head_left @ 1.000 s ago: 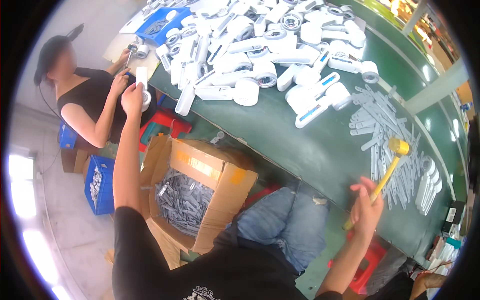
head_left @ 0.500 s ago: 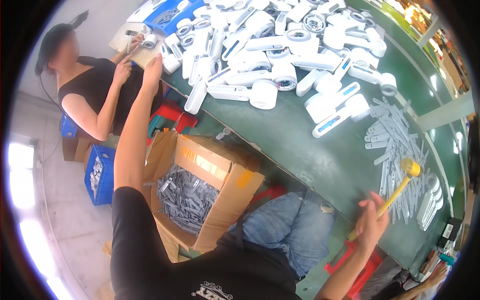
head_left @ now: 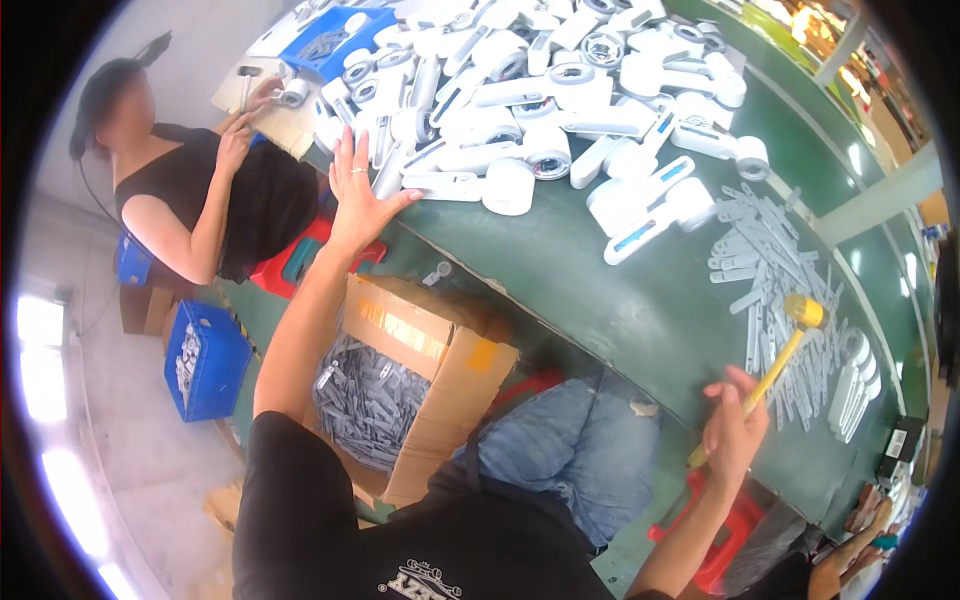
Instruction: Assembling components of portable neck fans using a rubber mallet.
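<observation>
My left hand (head_left: 362, 198) is spread wide with nothing in it, a ring on one finger. It hovers by the left edge of a big heap of white plastic housings (head_left: 510, 187), each with a round head and a handle, like handheld fans. Over the right side of the table, my right hand (head_left: 737, 430) grips the handle of a small mallet (head_left: 805, 312) with a yellow head. Grey plastic strips (head_left: 765, 260) lie in a loose pile just beyond the mallet. Some white handle pieces (head_left: 852, 385) rest in a row to their right.
An open cardboard box (head_left: 400, 335) full of grey strips stands left of my legs. At the left, a co-worker (head_left: 190, 170) holds a small hammer (head_left: 247, 88). A blue tray (head_left: 335, 45) sits on the far table edge, and a blue crate (head_left: 207, 365) on the floor.
My left hand has come back from beside the co-worker, moving right and nearer, and its fingers have spread. My right hand keeps the mallet, almost in place. The view has shifted slightly.
</observation>
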`<action>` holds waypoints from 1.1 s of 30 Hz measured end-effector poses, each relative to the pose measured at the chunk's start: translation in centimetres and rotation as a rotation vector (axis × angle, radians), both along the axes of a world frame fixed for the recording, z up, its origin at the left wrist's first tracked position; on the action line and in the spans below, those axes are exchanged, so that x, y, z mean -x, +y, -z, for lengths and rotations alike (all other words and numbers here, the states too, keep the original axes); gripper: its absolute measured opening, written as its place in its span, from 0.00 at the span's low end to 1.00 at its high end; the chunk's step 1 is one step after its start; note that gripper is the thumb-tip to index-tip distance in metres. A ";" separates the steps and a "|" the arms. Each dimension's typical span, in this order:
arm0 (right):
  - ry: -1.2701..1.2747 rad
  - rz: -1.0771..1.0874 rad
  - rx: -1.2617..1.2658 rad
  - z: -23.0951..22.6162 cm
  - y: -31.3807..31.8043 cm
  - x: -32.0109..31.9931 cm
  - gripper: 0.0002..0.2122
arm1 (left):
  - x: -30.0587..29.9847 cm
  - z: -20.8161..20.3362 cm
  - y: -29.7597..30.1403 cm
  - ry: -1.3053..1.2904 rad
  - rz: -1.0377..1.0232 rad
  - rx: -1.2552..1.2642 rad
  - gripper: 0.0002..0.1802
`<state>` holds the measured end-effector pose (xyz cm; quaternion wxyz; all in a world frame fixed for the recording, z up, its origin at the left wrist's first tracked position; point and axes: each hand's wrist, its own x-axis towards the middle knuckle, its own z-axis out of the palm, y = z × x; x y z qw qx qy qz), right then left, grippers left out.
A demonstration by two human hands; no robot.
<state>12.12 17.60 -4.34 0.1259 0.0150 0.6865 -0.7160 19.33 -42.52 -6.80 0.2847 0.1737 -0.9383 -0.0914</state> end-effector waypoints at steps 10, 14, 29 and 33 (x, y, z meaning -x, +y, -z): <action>-0.112 -0.017 -0.043 -1.0 2.2 -0.7 0.16 | 1.1 2.5 -1.8 0.166 0.079 0.373 0.70; -0.027 0.346 -0.215 -5.6 6.3 -1.1 0.15 | 0.7 -3.7 11.5 0.323 0.152 0.248 0.46; 0.306 0.527 -1.399 -2.6 21.2 10.1 0.21 | 6.8 -1.7 32.2 0.037 0.606 -0.288 0.39; 0.419 0.672 -1.370 -3.4 21.5 9.0 0.20 | 7.0 -1.5 32.3 0.050 0.610 -0.285 0.36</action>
